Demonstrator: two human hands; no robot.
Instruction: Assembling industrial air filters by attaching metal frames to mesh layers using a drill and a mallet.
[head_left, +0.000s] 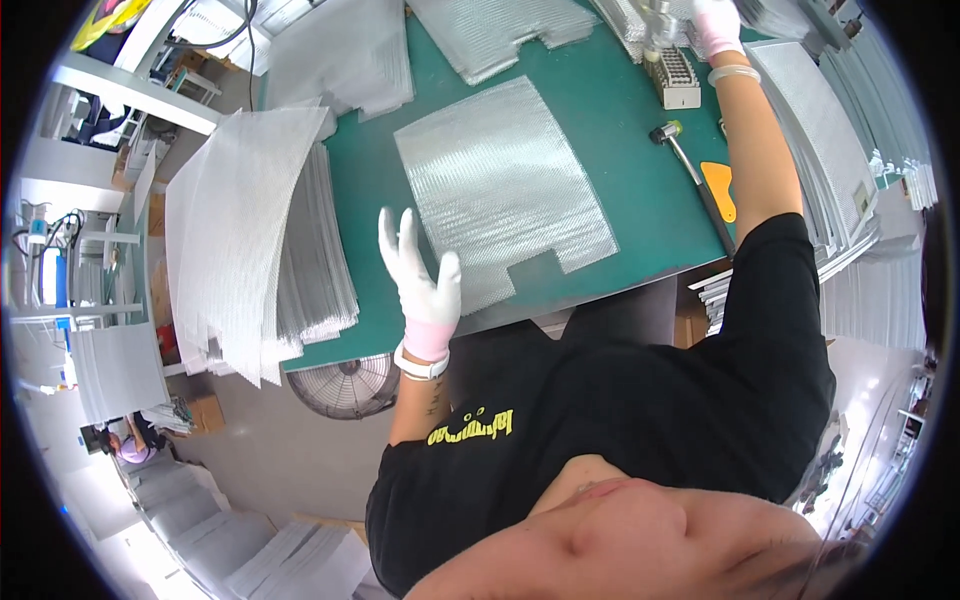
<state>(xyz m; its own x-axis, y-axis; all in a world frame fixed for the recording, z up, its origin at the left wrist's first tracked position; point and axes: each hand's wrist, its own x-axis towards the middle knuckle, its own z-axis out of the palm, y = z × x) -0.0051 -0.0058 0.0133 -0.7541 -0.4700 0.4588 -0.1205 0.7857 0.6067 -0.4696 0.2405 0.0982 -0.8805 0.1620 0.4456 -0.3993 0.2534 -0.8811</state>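
Observation:
A silver mesh sheet [500, 190] with a square notch in its near edge lies flat on the green mat [610, 130]. My left hand [420, 275], in a white glove, hovers with fingers spread at the sheet's near left corner and holds nothing. My right hand [716, 25], also gloved, reaches far across the mat to the top edge of the view. It is just above a small white rack [676, 80] and beside a shiny object. Its fingers are partly cut off, so its grip is unclear.
A tall stack of mesh sheets [250, 230] stands left of the mat, with more stacks at the back [345, 50] and right [840, 150]. A mallet [668, 132] and an orange scraper [721, 187] lie on the right. A fan [345, 385] sits below the table.

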